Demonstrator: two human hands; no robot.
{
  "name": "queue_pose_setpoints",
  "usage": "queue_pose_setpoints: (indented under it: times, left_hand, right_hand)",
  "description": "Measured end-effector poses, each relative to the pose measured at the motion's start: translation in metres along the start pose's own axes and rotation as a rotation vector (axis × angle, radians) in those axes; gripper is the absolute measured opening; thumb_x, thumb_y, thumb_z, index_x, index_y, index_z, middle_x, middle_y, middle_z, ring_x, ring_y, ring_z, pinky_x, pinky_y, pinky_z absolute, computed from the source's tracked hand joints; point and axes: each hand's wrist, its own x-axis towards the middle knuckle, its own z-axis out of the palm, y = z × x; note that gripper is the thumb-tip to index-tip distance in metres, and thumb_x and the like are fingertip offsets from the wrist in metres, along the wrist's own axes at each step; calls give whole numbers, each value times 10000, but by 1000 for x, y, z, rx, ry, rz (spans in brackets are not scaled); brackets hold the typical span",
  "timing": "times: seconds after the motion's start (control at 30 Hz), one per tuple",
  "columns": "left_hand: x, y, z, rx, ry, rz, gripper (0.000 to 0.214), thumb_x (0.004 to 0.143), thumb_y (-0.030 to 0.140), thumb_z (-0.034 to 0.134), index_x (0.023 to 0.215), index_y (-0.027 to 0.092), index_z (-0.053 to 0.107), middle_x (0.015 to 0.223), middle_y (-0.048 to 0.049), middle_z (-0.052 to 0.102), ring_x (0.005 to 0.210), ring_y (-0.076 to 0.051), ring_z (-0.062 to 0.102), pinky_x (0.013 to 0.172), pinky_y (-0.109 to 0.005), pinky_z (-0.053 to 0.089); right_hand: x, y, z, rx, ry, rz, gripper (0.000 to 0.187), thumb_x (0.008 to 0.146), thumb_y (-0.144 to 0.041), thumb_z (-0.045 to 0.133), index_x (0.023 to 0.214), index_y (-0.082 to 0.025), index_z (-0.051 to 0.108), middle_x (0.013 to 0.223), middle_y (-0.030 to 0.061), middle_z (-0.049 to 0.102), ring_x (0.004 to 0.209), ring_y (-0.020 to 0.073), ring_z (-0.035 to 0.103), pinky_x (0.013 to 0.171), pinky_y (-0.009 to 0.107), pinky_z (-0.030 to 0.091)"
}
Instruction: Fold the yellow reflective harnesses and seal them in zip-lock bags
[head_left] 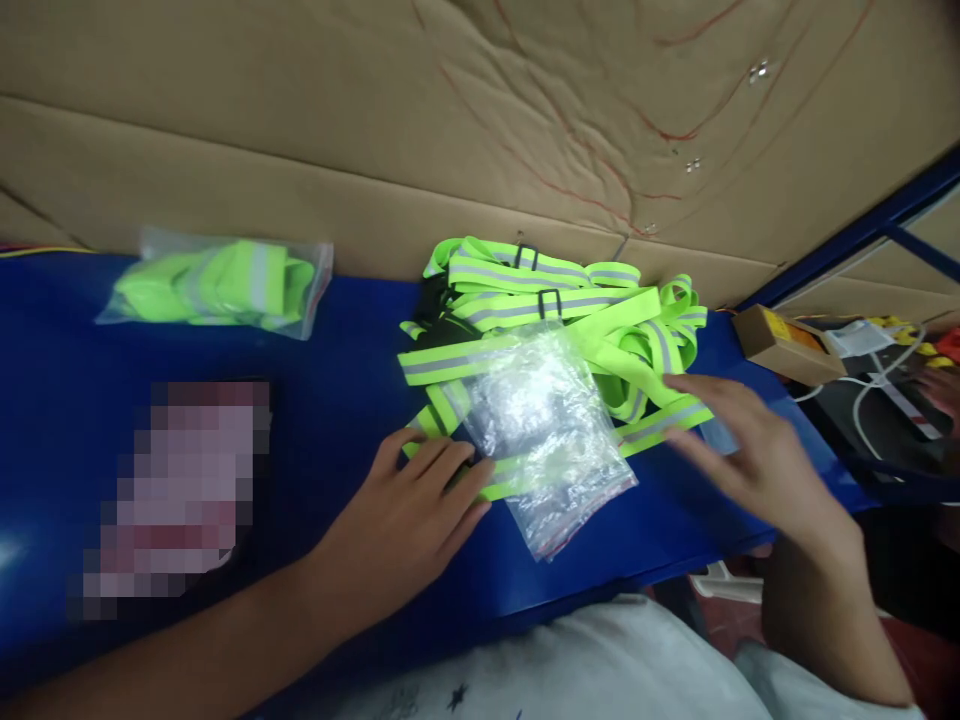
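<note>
A heap of neon-yellow reflective straps [555,275] with grey stripes and black buckles lies on the blue table. Clear plastic bags [551,430] with a red-edged seal rest on top of the straps' front part. At the heap's front left, my left hand [427,500] has its bent fingers closed over a strap, beside the bags; the fingertips are partly hidden. On the right, my right hand [750,460] is held with thumb and fingers apart, close to a strap at the heap's right edge. Nothing shows between its fingers, which are slightly blurred.
A packed bag of neon-yellow strap [217,285] lies at the back left. Nearer sits a pixelated flat object [176,480]. Cardboard [300,190] walls the table's back. At right are a small cardboard box [784,345], white cables [862,410] and a blue frame bar [847,240].
</note>
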Motion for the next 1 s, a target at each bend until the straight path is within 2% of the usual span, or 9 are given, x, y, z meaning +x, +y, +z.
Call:
queue_pose_setpoints:
  times: [0.1,0.27,0.37,0.43,0.53,0.6,0.77,0.9,1.0]
  left_hand:
    - [0,1,-1,-6,-15,-23,266,1032,264,517,1267,169,597,1108,-76,719,1040,-272,670,978,-480,390]
    - [0,2,-1,-38,14,-72,179,1003,259,561,1149,158,585,1059,-76,712,990,-268,674,973,-484,402]
    - [-1,0,-1,-42,-5,-62,142,1011,261,547,1116,187,606,1075,-67,703,1027,-272,670,988,-494,394]
    - [-1,0,0,-51,-27,-44,153,1025,260,521,1126,214,625,1130,-64,693,1086,-273,657,1010,-500,379]
    - [-1,-1,1,-59,-48,-27,211,1043,266,486,1196,243,630,1249,-68,667,1171,-274,627,1046,-511,358]
    - [-1,-1,0,-48,-67,-21,233,1055,279,467,1226,245,623,1315,-73,647,1193,-271,616,1059,-512,354]
    - [-2,-2,-1,-44,-132,-10,208,1066,297,441,1127,228,627,1345,-75,629,1221,-265,599,1088,-518,352]
    - [-2,-2,-1,-32,-153,-8,208,1063,287,440,1116,214,628,1366,-88,614,1241,-275,590,1095,-528,352]
    - [-1,-2,-3,-20,-158,-8,256,1071,299,429,1219,219,622,1374,-88,616,1233,-272,598,1079,-521,365]
  right_hand:
    - [25,-56,31,79,-369,-330,967,839,-611,766,1634,-298,314,1687,119,330,1555,363,323,1235,612,341]
    - [9,-55,33,54,-568,-410,731,976,-477,652,1621,-310,350,1669,67,381,1560,289,336,1296,601,218]
    - [-13,-35,15,142,-505,-256,831,921,-659,631,1622,-313,349,1692,95,321,1548,348,344,1229,612,358]
    - [-20,-27,14,180,-329,-47,707,992,-601,549,1608,-306,366,1652,114,383,1518,345,390,1187,602,419]
    - [-11,-21,32,229,-151,228,544,1025,-486,541,1524,-281,475,1433,120,611,1310,308,597,1095,553,513]
    - [5,-19,46,404,-214,325,577,967,-534,633,1461,-249,540,1272,111,703,1103,276,699,940,465,607]
    - [32,-25,56,953,-345,471,562,879,-492,769,1359,-248,612,1290,84,721,1153,258,708,972,415,609]
    - [22,-36,60,1001,-328,477,504,843,-431,818,1291,-264,660,1281,74,730,1116,256,722,934,412,621]
    - [4,-31,56,992,-184,463,374,866,-400,793,1214,-322,680,1118,27,781,908,225,767,761,355,649]
